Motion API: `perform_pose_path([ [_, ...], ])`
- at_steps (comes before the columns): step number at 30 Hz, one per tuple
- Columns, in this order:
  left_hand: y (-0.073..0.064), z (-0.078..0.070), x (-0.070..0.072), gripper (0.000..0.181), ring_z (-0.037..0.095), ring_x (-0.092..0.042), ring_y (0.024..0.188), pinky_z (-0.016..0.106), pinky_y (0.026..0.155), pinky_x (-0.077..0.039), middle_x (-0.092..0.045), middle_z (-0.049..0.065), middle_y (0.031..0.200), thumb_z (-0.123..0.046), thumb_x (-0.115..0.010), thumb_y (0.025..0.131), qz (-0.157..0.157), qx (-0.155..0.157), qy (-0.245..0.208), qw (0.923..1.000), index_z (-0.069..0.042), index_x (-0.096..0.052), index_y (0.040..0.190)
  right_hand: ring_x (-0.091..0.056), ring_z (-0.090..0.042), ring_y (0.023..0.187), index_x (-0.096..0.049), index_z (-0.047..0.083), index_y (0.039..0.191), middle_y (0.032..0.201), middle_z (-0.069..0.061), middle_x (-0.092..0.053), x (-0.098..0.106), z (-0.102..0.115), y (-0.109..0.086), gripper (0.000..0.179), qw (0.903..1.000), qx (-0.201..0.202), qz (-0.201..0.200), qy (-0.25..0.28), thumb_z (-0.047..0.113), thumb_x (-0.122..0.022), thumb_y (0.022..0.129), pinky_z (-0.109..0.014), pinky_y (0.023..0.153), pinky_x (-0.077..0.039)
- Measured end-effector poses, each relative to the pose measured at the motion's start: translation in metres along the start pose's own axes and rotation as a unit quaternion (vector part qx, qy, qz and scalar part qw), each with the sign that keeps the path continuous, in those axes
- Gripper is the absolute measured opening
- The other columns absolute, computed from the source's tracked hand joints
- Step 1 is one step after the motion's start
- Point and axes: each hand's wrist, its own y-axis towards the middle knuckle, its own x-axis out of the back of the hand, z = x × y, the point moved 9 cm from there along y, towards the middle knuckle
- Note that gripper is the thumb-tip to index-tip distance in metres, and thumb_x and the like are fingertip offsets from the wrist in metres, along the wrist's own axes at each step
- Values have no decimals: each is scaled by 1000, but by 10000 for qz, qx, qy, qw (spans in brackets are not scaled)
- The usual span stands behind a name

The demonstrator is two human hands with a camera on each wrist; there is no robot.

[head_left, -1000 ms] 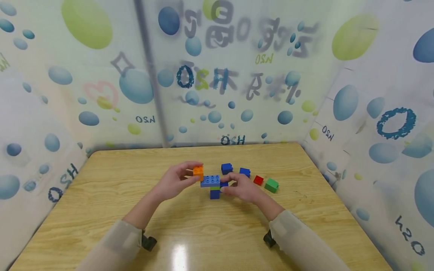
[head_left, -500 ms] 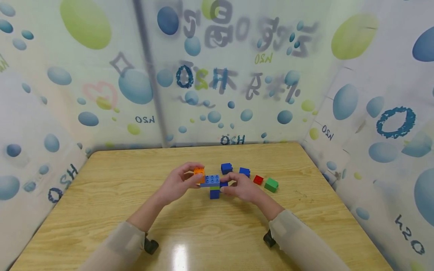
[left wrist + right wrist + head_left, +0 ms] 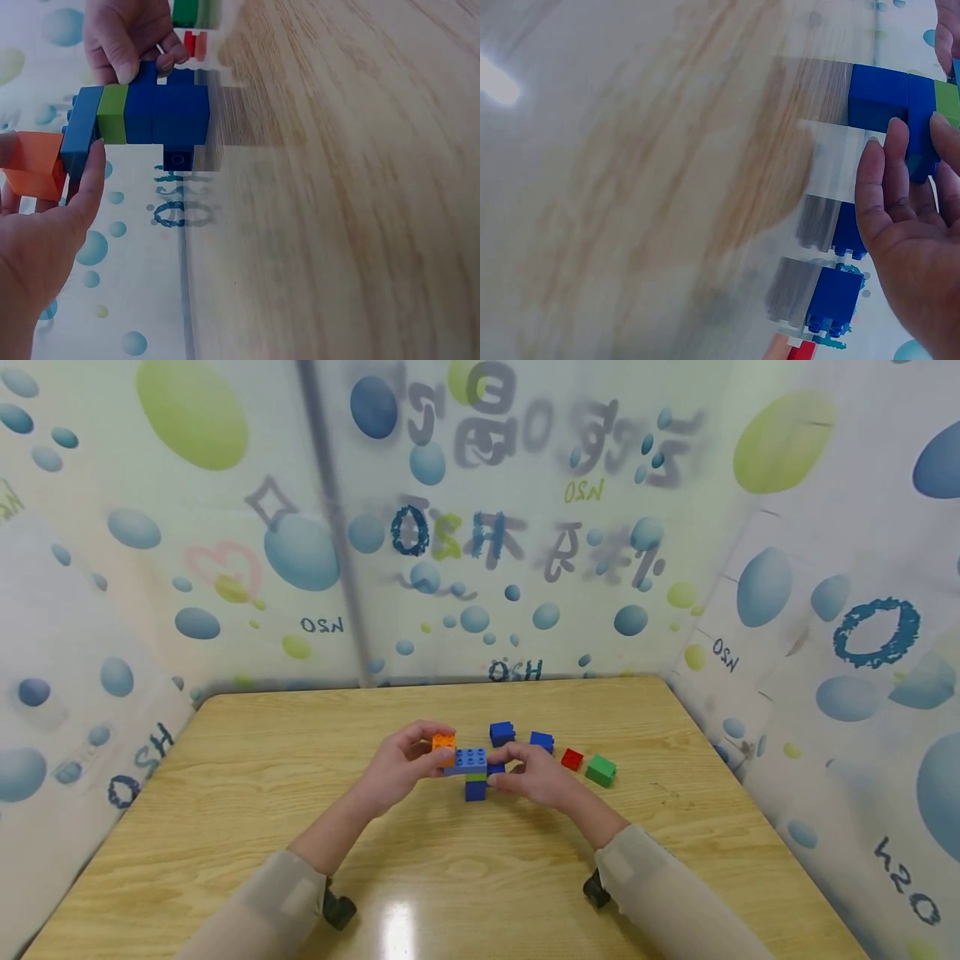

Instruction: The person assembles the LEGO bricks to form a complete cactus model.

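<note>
In the head view my left hand [image 3: 401, 768] grips an orange brick [image 3: 443, 744] between thumb and fingers. The orange brick is at the left end of a light blue brick [image 3: 470, 761], on its studded side; whether the two are joined I cannot tell. The light blue brick tops a small upright stack, above a lime green brick [image 3: 112, 114] and dark blue bricks [image 3: 180, 114]. One left finger lies along the light blue brick's underside. My right hand [image 3: 536, 774] steadies the stack from the right, thumb and fingers around a dark blue brick [image 3: 921, 142] that juts out sideways.
Behind and right of the stack lie a blue brick [image 3: 502, 733], a second blue brick [image 3: 542, 742], a red brick [image 3: 572, 760] and a green brick [image 3: 601, 770]. They rest on a wooden table [image 3: 465, 877] bordered by patterned curtains.
My left hand has moved slightly right, bringing the orange brick from beside the light blue brick's left end down onto or against it. The right hand and stack stay put.
</note>
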Motion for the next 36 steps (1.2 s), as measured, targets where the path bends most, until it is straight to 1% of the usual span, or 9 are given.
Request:
perform_pose_path([
  [4, 1, 2, 0, 41, 27, -67, 107, 32, 92, -67, -64, 14, 126, -23, -77, 105, 35, -1, 10, 10000, -9, -66, 143, -75, -20, 96, -72, 8, 132, 136, -15, -64, 0, 0, 0, 29, 10000, -23, -16, 29, 16, -76, 105, -36, 92, -67],
  [10, 2, 1, 0, 41, 26, -68, 105, 33, 91, -67, -65, 15, 122, -22, -74, 107, 59, 16, -144, 9999, -5, -63, 143, -76, -20, 96, -72, 8, 132, 135, -14, -65, 0, 2, 0, 29, 10000, 23, -6, -23, 16, -76, 105, -35, 92, -67],
  [18, 1, -3, 0, 40, 26, -67, 104, 33, 89, -67, -65, 14, 121, -20, -74, 107, 40, -63, -167, 9998, -4, -63, 143, -76, -20, 97, -72, 8, 132, 134, -14, -65, 0, 2, 1, 29, 10000, 37, 17, -16, 16, -76, 105, -36, 92, -67],
  [21, 0, -2, 0, 40, 26, -66, 105, 34, 89, -68, -65, 13, 121, -19, -74, 107, 45, -24, -247, 9997, -5, -64, 143, -77, -20, 96, -71, 7, 132, 134, -15, -64, 0, 2, 0, 29, 10000, 29, 27, 0, 16, -76, 105, -36, 92, -67],
  [24, 0, 1, -1, 40, 27, -67, 110, 37, 91, -68, -63, 15, 127, -20, -74, 107, 54, 41, -428, 9991, -6, -63, 142, -76, -19, 96, -71, 7, 132, 135, -16, -64, -1, 0, 1, 29, 10000, 33, 49, 38, 15, -76, 105, -36, 92, -67],
  [28, 0, 4, -4, 41, 30, -69, 119, 43, 94, -67, -57, 26, 143, -21, -74, 108, 51, 49, -675, 9977, -7, -62, 144, -76, -19, 96, -71, 7, 131, 135, -16, -64, -1, -2, 1, 29, 9999, 2, 49, 104, 15, -77, 104, -35, 92, -67],
  [30, 0, 5, -5, 42, 31, -70, 121, 44, 94, -67, -55, 30, 146, -22, -73, 108, 22, 28, -702, 9975, -8, -62, 145, -76, -19, 96, -72, 7, 131, 136, -15, -65, -1, -2, 1, 29, 9999, -25, 45, 129, 16, -77, 104, -35, 92, -67],
  [33, 0, 6, -4, 41, 31, -72, 118, 43, 93, -67, -58, 30, 143, -22, -75, 107, -77, -13, -634, 9980, -9, -65, 144, -75, -19, 95, -72, 7, 131, 137, -15, -65, 0, -3, 2, 29, 9999, -19, 50, 119, 17, -77, 104, -35, 92, -67],
  [36, 1, 5, -2, 40, 30, -73, 113, 44, 91, -68, -62, 26, 136, -21, -77, 106, -129, -54, -537, 9985, -8, -67, 142, -75, -19, 96, -72, 8, 131, 137, -15, -65, 0, -3, 3, 29, 9999, -22, 41, 118, 17, -77, 104, -36, 93, -67],
])
